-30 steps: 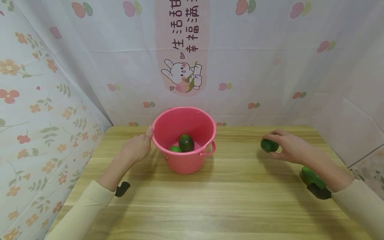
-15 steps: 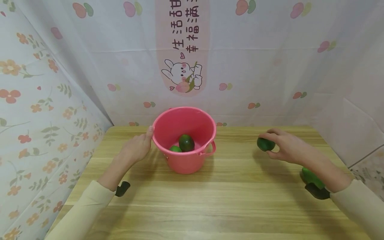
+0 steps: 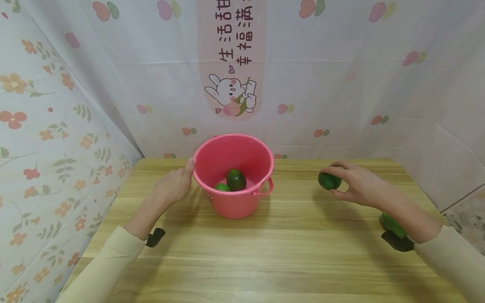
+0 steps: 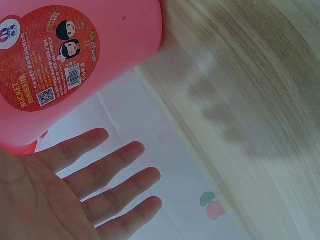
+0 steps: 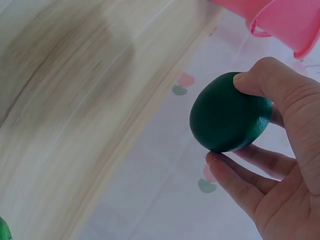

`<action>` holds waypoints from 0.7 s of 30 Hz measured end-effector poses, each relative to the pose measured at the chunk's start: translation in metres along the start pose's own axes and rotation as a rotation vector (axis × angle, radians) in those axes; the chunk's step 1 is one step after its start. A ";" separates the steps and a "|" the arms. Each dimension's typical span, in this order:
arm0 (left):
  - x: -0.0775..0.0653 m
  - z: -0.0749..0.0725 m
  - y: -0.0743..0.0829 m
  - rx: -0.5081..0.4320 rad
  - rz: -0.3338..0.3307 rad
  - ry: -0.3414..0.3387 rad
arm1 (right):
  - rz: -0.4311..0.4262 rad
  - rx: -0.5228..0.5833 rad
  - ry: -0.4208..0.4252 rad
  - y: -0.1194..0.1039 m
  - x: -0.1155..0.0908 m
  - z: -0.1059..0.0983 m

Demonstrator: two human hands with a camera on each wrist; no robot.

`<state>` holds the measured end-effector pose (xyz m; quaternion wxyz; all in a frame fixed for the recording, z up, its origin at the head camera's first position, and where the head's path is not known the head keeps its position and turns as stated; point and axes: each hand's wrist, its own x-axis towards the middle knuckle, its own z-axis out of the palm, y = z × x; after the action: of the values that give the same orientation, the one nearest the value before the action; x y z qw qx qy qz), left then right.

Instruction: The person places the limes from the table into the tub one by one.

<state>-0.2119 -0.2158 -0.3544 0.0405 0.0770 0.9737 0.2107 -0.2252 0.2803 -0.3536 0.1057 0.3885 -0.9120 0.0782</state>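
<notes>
A pink bucket (image 3: pixel 235 204) stands near the middle of the table. In it lie a dark green round fruit (image 3: pixel 236 180) and a brighter green one (image 3: pixel 222 187), partly hidden by the rim. My left hand (image 3: pixel 176 184) is at the bucket's left side, its thumb on the rim. In the left wrist view its fingers (image 4: pixel 112 166) are spread and nearly straight beside the labelled wall. Right of the bucket, my right hand (image 3: pixel 354 183) pinches a smooth dark green egg-shaped fruit (image 5: pixel 227 115) between thumb and fingers, held above the table.
A bright green fruit (image 3: pixel 394 225) lies on the wooden table (image 3: pixel 288 261) at the right, partly hidden by my right wrist. The bucket's handle (image 3: pixel 266 188) hangs on its right side. Printed curtains (image 3: pixel 326 84) stand behind the table and along its sides.
My right hand has moved slowly left toward the bucket, carrying the dark green fruit. The left hand and the bucket have stayed put.
</notes>
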 end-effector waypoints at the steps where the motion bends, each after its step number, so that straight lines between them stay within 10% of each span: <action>1: 0.000 0.000 0.000 0.002 0.001 0.002 | -0.005 0.005 0.006 -0.001 0.001 -0.001; 21: 0.001 0.000 -0.001 0.008 0.008 0.003 | -0.043 0.030 0.047 -0.021 0.014 -0.004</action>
<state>-0.2127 -0.2163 -0.3549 0.0380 0.0809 0.9742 0.2073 -0.2190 0.2572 -0.3452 0.1231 0.4078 -0.8993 0.0988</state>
